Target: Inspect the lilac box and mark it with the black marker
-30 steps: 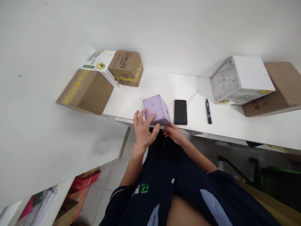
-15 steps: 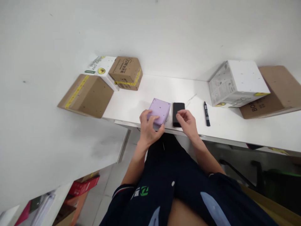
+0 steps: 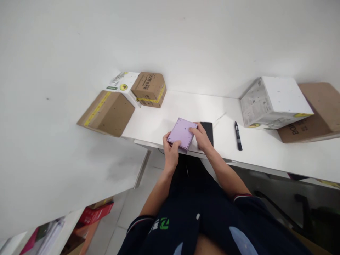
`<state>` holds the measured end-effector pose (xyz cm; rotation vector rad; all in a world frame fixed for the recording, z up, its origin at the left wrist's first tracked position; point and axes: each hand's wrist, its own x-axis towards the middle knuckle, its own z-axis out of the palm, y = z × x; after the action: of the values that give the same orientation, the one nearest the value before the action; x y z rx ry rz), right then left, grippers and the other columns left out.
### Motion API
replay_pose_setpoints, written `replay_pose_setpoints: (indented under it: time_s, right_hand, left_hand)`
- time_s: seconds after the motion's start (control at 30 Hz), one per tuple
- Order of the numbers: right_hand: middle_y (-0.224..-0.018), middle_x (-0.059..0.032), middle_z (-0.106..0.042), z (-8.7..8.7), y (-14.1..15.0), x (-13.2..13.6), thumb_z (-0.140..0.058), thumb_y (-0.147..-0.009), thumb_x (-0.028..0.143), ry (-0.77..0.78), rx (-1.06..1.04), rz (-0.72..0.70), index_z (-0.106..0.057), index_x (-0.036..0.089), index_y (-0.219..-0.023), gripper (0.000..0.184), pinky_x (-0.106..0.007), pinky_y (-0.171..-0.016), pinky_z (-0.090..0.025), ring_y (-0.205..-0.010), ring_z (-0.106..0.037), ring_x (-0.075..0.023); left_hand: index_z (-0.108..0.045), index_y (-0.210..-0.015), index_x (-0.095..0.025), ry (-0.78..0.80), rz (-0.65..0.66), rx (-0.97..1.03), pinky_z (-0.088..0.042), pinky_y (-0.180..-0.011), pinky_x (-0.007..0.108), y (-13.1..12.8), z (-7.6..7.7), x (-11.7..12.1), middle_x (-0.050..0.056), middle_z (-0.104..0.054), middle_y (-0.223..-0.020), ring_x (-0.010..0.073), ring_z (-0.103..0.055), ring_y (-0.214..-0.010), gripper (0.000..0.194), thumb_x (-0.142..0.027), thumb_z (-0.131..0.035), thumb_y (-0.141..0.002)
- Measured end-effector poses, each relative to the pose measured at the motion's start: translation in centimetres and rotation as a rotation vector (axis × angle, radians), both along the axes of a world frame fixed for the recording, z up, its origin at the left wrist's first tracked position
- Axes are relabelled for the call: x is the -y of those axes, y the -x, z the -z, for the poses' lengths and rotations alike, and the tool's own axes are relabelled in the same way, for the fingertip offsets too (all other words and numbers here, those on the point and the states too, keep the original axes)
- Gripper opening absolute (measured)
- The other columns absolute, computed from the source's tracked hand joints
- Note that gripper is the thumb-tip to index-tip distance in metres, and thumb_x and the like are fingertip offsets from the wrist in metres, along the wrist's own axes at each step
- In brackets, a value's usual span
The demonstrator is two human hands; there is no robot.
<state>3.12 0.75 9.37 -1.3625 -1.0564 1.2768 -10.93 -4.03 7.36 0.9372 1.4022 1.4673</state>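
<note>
Both of my hands grip a flat purple box (image 3: 182, 134) at the front edge of the white table. My left hand (image 3: 171, 152) holds its near left corner, thumb on the top face and fingers round the side. On the right side, my right hand (image 3: 202, 137) has its thumb on top, with its other fingers mostly hidden behind the box's edge. A black smartphone (image 3: 208, 131) lies on the table, partly covered by my right hand. Farther right is a black marker (image 3: 238, 136), lying with its tip end away from me.
Brown cardboard boxes (image 3: 151, 88) and a white printed box (image 3: 123, 83) stand at the left. At the right are another white box (image 3: 284, 95) and a brown box (image 3: 321, 109). A white wall (image 3: 202, 46) rises behind the table (image 3: 223, 106).
My right hand has moved left from over the smartphone and taken hold of the purple box. My left hand has shifted its grip at the near left corner. The view has tilted slightly.
</note>
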Motion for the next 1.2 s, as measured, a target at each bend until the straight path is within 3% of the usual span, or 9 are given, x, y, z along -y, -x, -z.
replay_pose_setpoints:
  time_s: [0.23,0.47,0.63,0.73,0.83,0.97,1.1,1.2]
  right_hand:
    - [-0.085,0.0019,-0.061,-0.2,-0.2,0.1,-0.061,-0.079,0.040,-0.056,0.052,0.020,-0.060,0.025,-0.090,0.019,-0.033,-0.079,-0.045,-0.083,-0.055,-0.0191]
    - [-0.090,0.0006,-0.063,-0.5,-0.5,1.8,-0.053,-0.086,0.069,-0.087,0.013,0.025,-0.060,0.025,-0.092,0.045,-0.032,-0.077,-0.049,-0.089,-0.058,-0.0189]
    - [-0.099,-0.0032,-0.067,-1.6,-0.3,3.4,-0.056,-0.084,0.071,-0.090,-0.007,0.035,-0.059,0.025,-0.089,0.047,-0.032,-0.072,-0.051,-0.087,-0.061,-0.0196]
    - [-0.093,-0.0022,-0.067,-2.4,-0.5,3.9,-0.061,-0.081,0.069,-0.072,0.016,0.007,-0.057,0.025,-0.087,0.045,-0.033,-0.075,-0.050,-0.085,-0.060,-0.0190]
    - [-0.088,-0.0008,-0.066,-2.5,-1.0,4.1,-0.065,-0.079,0.065,-0.016,0.064,-0.007,-0.054,0.025,-0.086,0.042,-0.034,-0.080,-0.049,-0.087,-0.061,-0.0196]
    - [-0.095,-0.0003,-0.067,-1.2,-1.4,4.7,-0.065,-0.078,0.054,0.104,0.049,-0.041,-0.056,0.026,-0.098,0.035,-0.035,-0.078,-0.049,-0.089,-0.062,-0.0209]
    - [-0.097,0.0003,-0.069,0.7,-1.5,5.3,-0.063,-0.075,0.042,0.151,-0.065,-0.067,-0.058,0.030,-0.112,0.040,-0.036,-0.077,-0.050,-0.092,-0.062,-0.0228]
    - [-0.100,0.0005,-0.070,1.6,-1.2,5.6,-0.063,-0.066,0.033,0.175,-0.165,-0.060,-0.058,0.029,-0.111,0.045,-0.036,-0.077,-0.050,-0.094,-0.062,-0.0237]
  left_hand:
    - [-0.050,-0.118,-0.021,-0.008,-0.020,-0.019,-0.055,-0.088,0.036,-0.4,-0.5,-0.1,0.010,-0.066,-0.116,0.0224,-0.065,-0.100,0.046,-0.035,-0.069,-0.079]
    - [-0.065,-0.104,-0.020,-0.146,-0.061,-0.044,-0.053,-0.088,0.036,0.5,-0.6,-0.3,0.009,-0.069,-0.111,0.0229,-0.065,-0.103,0.037,-0.054,-0.058,-0.091]
    - [-0.070,-0.082,-0.021,-0.318,-0.146,-0.091,-0.047,-0.106,0.042,0.6,-1.4,-0.3,0.006,-0.070,-0.105,0.0239,-0.064,-0.114,0.029,-0.042,-0.054,-0.094]
    - [-0.070,-0.091,-0.022,-0.425,-0.110,-0.109,-0.046,-0.109,0.046,0.6,-1.1,-0.1,0.006,-0.069,-0.108,0.0254,-0.064,-0.116,0.017,-0.037,-0.063,-0.086]
    - [-0.069,-0.107,-0.023,-0.470,-0.035,-0.108,-0.044,-0.112,0.047,0.4,-0.2,0.6,0.008,-0.064,-0.122,0.0279,-0.060,-0.124,0.029,-0.038,-0.069,-0.081]
    - [-0.057,-0.129,-0.026,-0.341,-0.008,0.107,-0.049,-0.108,0.045,-0.4,1.1,2.0,0.009,-0.058,-0.133,0.0304,-0.058,-0.127,0.058,-0.044,-0.073,-0.076]
    - [-0.046,-0.139,-0.029,-0.002,-0.082,0.319,-0.053,-0.102,0.037,-0.5,1.3,3.6,0.009,-0.052,-0.145,0.0287,-0.057,-0.130,0.079,-0.030,-0.078,-0.066]
    - [-0.047,-0.137,-0.030,0.281,-0.026,0.476,-0.057,-0.093,0.038,0.2,0.9,4.1,0.008,-0.058,-0.138,0.0280,-0.061,-0.123,0.080,-0.025,-0.077,-0.063]
